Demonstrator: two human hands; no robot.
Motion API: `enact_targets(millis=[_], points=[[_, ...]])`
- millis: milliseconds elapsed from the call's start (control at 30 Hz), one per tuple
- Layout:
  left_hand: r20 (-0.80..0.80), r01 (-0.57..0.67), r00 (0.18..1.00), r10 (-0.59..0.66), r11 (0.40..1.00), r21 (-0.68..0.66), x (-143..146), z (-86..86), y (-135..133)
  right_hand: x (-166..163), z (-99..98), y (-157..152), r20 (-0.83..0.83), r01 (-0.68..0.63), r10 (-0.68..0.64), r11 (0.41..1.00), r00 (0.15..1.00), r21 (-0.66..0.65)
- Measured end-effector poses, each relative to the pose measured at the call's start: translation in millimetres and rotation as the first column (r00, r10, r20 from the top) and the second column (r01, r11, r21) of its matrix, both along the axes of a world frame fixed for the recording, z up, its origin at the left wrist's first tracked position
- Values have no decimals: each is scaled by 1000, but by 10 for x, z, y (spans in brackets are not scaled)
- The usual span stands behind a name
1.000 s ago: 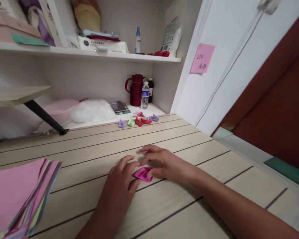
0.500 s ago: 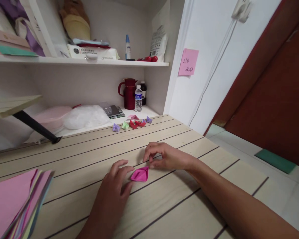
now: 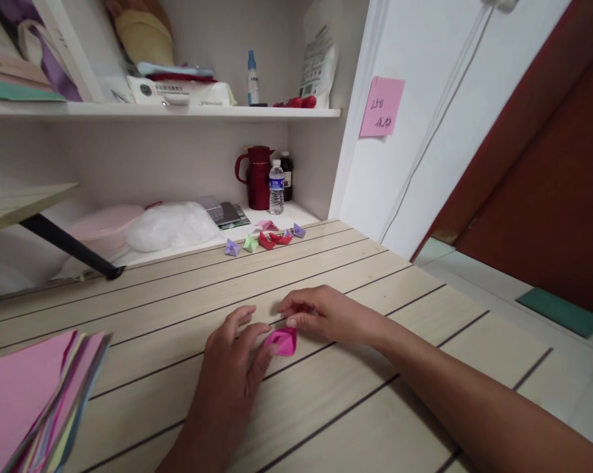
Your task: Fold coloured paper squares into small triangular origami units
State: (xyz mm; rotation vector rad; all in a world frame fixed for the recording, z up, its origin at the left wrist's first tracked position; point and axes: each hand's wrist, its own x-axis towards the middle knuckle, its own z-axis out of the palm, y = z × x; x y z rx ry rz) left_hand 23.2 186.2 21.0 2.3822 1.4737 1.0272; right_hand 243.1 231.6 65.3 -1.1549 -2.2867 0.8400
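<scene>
A small magenta folded-paper boat [image 3: 287, 342] lies on the slatted wooden table between my hands. My left hand [image 3: 232, 355] has the boat's left tip between thumb and forefinger, and the thumb covers part of that side. Just behind the boat is my right hand [image 3: 321, 314], its fingers bent and a gap between thumb and forefinger. The right thumb tip is close to the boat's upper edge; whether it touches cannot be made out.
Several finished paper boats stand in a row at the table's back edge, including a green paper boat [image 3: 250, 243] and a purple one [image 3: 232, 247]. Coloured paper sheets [image 3: 25, 387] are stacked at the left. Behind are a red jug [image 3: 258, 180] and a water bottle [image 3: 276, 187].
My left hand has come in over the boat's left tip and its thumb now overlaps the paper. My right hand has shifted slightly left, its fingers more bent. The camera view has tilted a little.
</scene>
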Motion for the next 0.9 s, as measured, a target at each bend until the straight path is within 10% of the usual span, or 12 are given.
enact_targets(millis=[400,900], points=[[-98,-270,950,297,936,224,306,29,-116,-27,-133,85,-78,198,-196,980,977,18],[-192,-233,944,268,954,188,343,-29,-77,-65,-148,57,-82,191,-189,982,979,12]])
